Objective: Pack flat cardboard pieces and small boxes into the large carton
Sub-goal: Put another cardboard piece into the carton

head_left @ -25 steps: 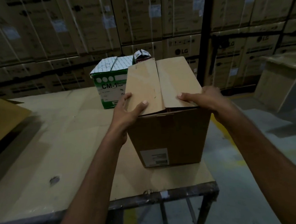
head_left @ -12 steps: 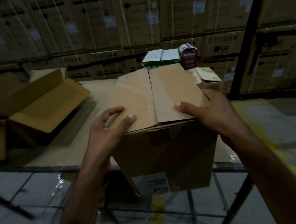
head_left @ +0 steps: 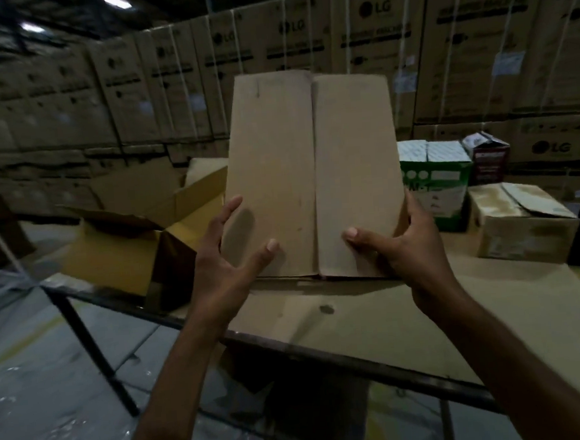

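Head view: closed brown box (head_left: 312, 170) held at frame centre, clamped between left hand (head_left: 229, 255) and right hand (head_left: 400, 246), thumbs pressed on its top. Best kept level, then lowered squarely into open carton (head_left: 139, 237), middle left.

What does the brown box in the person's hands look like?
The brown box is plain, slightly scuffed cardboard. Its two top flaps are folded shut and meet at a seam down the middle, with no tape showing. It is tipped so its top faces the camera, above the cardboard-covered table. The left hand holds its left edge, thumb on the left flap; the right hand holds its right edge, thumb on the right flap. Its underside is hidden.
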Motion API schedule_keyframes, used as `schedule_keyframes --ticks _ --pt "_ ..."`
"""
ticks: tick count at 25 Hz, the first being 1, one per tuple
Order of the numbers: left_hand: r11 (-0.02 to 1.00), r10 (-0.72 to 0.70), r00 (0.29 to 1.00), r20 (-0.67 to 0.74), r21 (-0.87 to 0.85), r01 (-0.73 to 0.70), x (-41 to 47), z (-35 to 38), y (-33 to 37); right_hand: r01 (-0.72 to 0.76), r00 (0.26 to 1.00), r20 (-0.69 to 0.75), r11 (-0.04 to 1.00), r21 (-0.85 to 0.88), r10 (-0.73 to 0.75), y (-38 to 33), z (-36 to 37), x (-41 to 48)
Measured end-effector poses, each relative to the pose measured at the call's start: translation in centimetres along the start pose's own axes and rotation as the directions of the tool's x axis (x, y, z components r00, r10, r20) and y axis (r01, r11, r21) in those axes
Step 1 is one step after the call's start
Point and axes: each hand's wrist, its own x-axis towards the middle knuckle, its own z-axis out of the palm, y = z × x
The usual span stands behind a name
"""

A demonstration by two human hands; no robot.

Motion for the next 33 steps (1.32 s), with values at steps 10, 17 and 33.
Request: schedule_keyframes --ticks 10,17,33 --pt "0.979 0.019 1.000 -0.004 -0.204 -0.019 15.0 -3.0 -6.8 0.237 0.965 -0.096 0.968 -0.087 -0.245 -1.0 8.8 11.3" --pt "0.985 0.115 0.993 -0.019 -0.130 -0.117 26.0 -6.8 -10.6 0.355 0.903 -0.174 0.910 -0.215 -0.393 -2.6 17.7 18.7" --pt "0.925 0.376 0.926 -0.011 -0.044 -0.377 47.8 -31.3 -22.5 0.438 0.844 -0.286 0.891 -0.120 -0.454 -6.9 50.9 29.2"
